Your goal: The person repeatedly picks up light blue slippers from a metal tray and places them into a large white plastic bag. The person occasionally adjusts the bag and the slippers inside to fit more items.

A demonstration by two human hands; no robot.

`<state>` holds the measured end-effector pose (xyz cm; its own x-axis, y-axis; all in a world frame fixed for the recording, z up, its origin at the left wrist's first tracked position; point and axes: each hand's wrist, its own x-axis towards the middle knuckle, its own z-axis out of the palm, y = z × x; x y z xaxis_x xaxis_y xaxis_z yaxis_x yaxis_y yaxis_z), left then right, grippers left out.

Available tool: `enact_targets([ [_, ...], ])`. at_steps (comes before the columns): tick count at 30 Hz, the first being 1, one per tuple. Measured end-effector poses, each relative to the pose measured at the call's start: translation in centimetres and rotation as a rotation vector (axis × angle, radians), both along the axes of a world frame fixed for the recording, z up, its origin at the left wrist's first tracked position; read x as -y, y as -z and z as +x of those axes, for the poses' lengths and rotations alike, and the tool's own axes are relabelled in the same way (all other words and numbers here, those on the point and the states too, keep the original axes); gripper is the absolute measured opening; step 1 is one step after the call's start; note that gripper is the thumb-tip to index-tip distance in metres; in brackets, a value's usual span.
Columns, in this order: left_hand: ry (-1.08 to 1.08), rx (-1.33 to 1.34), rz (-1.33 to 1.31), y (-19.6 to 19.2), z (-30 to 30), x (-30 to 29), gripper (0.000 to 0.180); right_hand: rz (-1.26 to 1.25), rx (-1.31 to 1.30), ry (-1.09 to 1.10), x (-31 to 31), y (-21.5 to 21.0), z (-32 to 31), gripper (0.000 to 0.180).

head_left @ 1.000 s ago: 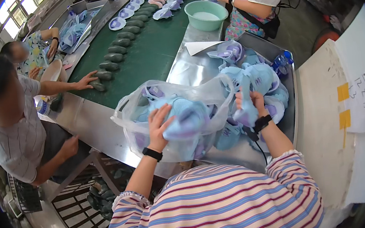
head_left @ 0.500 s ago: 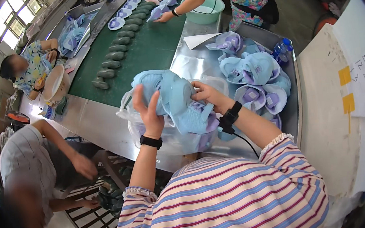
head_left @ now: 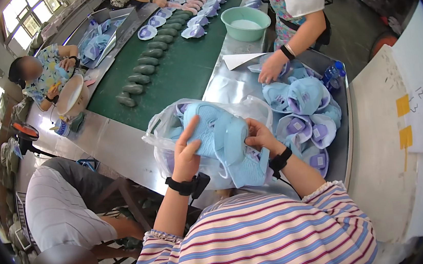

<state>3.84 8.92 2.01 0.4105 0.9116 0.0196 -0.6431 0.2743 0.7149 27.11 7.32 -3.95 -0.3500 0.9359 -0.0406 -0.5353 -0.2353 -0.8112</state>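
Note:
Several light-blue shoe uppers (head_left: 212,134) with lilac linings are held together in front of me, above a clear plastic bag (head_left: 157,147). My left hand (head_left: 187,157) grips them from the left, its thumb and index finger lying over the mesh and its other fingers hidden underneath. On the other side, my right hand (head_left: 263,138) pinches an upper's edge near the collar. More blue and lilac uppers (head_left: 304,95) lie heaped in a metal tray (head_left: 347,130) to the right, where a co-worker's hand (head_left: 273,68) reaches in.
A green conveyor belt (head_left: 117,72) carries rows of dark shoe lasts (head_left: 145,69) and uppers. Beside it stands a mint-green basin (head_left: 246,24). A blue-capped bottle (head_left: 333,75) leans in the tray's corner. One co-worker (head_left: 64,204) bends low at my left; another sits beyond, near a pale basin (head_left: 72,95).
The held uppers have tilted and come lower, with both hands still on them. The co-worker at right has moved from the belt to the tray. The person at left has bent further down.

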Motion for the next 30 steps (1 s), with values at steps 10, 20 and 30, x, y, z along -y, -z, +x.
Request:
enact_targets([
  [10,-0.755,-1.052,1.031,2.2,0.1,0.8,0.049,0.539,0.799,0.478,1.8,-4.9,-0.9,0.023],
  [20,-0.419,-0.676,0.359,3.7,-2.9,-4.1,0.028,0.222,0.361,0.23,0.5,-4.5,2.9,0.031],
  [30,-0.077,-0.977,0.203,0.0,-1.9,-5.0,0.031,0.357,0.77,0.374,-7.3,-4.6,-4.1,0.029],
])
